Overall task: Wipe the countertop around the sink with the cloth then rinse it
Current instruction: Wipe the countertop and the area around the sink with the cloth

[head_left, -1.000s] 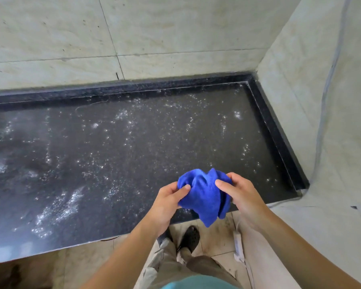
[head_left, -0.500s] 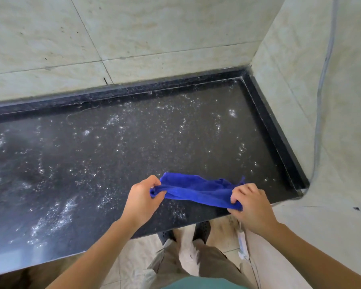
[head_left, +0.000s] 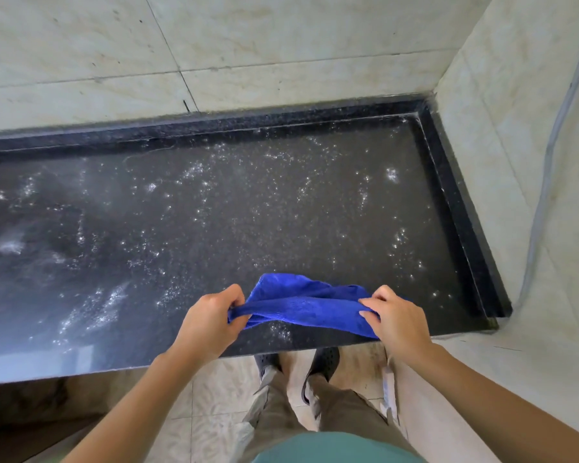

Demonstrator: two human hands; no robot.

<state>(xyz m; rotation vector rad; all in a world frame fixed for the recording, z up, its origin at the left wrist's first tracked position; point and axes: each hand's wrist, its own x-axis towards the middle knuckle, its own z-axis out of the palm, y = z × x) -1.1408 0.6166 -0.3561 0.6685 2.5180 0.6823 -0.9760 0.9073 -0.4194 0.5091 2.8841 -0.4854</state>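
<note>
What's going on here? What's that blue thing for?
A person stands at a dark countertop, holding a blue cloth stretched out between both hands. The left hand grips one end and the right hand pinches the other, low over the near edge of the countertop. The surface is dotted all over with white, wet-looking specks, so the wiping of this part looks hardly begun. Whether the cloth touches the surface yet is hard to tell.
</note>
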